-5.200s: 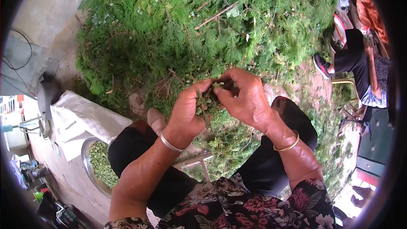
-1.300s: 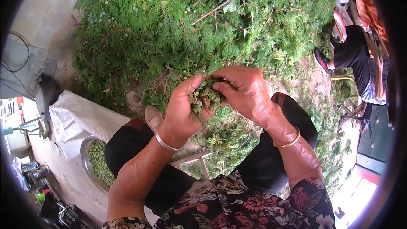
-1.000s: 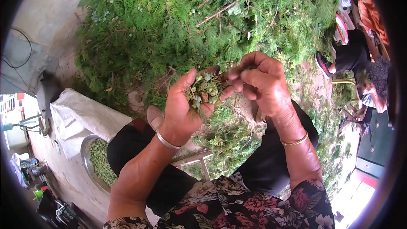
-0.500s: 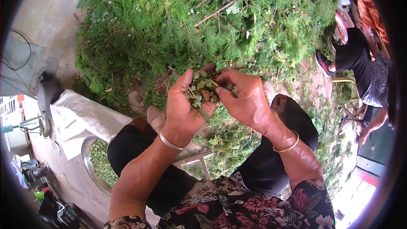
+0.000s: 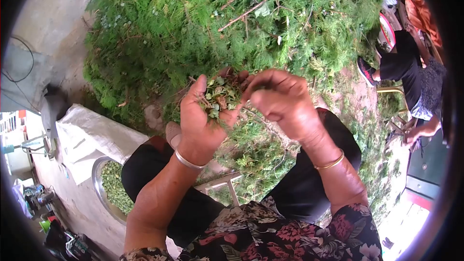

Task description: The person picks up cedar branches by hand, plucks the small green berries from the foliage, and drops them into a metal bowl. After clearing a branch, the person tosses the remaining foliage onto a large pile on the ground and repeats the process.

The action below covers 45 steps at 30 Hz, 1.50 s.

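My left hand [image 5: 199, 121] is cupped, palm up, around a loose clump of green leaves and bits of twig [image 5: 221, 95], with a few brown pieces among them. My right hand [image 5: 285, 101] sits just right of the clump, fingers curled together near the left fingertips. Whatever its fingers hold is hidden. Both hands are above the gap between my knees, at the near edge of a large heap of green conifer branches [image 5: 217, 29].
A metal basin [image 5: 99, 179] of small green pieces stands at left, beside a white sack [image 5: 96, 133]. Below my hands is a wooden frame [image 5: 224, 182]. Another person [image 5: 427, 84] sits at right, near a red-rimmed bowl [image 5: 386, 31]. Cut greenery covers the ground around my feet.
My right hand has drawn away from the clump to the right and its fingers have curled. The left hand, with the clump, has shifted slightly left. The other person's hand has moved up a little.
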{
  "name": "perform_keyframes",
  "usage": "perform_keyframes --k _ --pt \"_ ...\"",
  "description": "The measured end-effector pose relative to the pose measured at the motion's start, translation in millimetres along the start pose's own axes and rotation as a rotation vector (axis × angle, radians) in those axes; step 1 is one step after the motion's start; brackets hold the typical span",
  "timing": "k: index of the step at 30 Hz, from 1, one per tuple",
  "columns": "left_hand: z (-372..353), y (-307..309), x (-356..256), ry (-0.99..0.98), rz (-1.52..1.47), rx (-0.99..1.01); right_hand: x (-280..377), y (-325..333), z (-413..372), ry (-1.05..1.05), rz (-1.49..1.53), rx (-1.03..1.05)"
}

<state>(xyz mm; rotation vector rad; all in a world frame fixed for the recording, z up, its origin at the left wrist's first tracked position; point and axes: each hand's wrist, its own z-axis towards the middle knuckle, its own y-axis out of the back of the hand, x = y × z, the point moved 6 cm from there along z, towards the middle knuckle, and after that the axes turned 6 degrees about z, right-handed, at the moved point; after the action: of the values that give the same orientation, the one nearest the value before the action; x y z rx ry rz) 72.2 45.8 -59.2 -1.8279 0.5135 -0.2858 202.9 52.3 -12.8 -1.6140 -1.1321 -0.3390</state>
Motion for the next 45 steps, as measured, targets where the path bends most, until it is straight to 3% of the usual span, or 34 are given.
perform_keyframes --k 2,5,7,8,10,11,14,16,17,21,23,30,33,35,36,38,41,43,45 --pt "2 -3 5 0.030 -0.011 0.025 3 -18 -7 0.542 -0.812 0.063" --pt "2 1 8 -0.030 0.184 -0.052 -18 -10 -4 0.564 -0.926 -0.043" --pt "2 3 8 -0.017 0.170 -0.043 -15 -21 -9 0.644 -1.174 0.019" --pt "3 3 7 -0.024 0.159 -0.050 -12 -19 -11 0.648 -1.176 0.008" --pt "1 2 2 -0.040 0.185 -0.072 -11 -15 -6 0.482 -0.799 -0.006" --pt "2 2 1 -0.028 0.131 -0.058 0 -17 -10 0.499 -0.774 0.010" --pt "2 1 -1 -0.046 0.109 0.001 -5 0 -6 0.009 -0.184 -0.173" --pt "2 -5 3 0.000 0.046 0.087 -6 4 -5 -0.032 -0.104 -0.124" --pt "0 -4 2 -0.009 0.059 0.037 -8 4 -3 -0.066 -0.025 -0.093" --pt "0 -8 -2 -0.038 0.077 0.007 -9 5 0 -0.067 0.004 -0.115" --pt "-2 -4 -7 -0.096 0.055 -0.129 -13 11 5 -0.040 0.012 -0.158" --pt "-6 3 -9 -0.024 0.004 -0.105 -13 19 8 0.002 -0.052 -0.276" --pt "-9 8 -12 0.025 0.127 -0.137 -8 21 8 0.008 -0.011 -0.244" --pt "-11 15 -11 0.094 0.429 -0.159 -5 18 8 0.008 0.010 -0.192" --pt "-13 12 -10 0.091 0.427 -0.161 -5 16 7 -0.004 -0.026 -0.178" --pt "-18 -1 -9 0.034 0.706 -0.237 -5 12 6 -0.017 -0.063 -0.164" --pt "-19 -12 -8 0.009 0.807 -0.250 -6 7 5 -0.010 -0.164 -0.184" --pt "-17 -10 -8 -0.003 0.859 -0.257 -4 1 4 0.031 -0.404 -0.154" --pt "-14 -1 -3 0.037 0.823 -0.261 -7 -1 5 0.038 -0.412 -0.122"
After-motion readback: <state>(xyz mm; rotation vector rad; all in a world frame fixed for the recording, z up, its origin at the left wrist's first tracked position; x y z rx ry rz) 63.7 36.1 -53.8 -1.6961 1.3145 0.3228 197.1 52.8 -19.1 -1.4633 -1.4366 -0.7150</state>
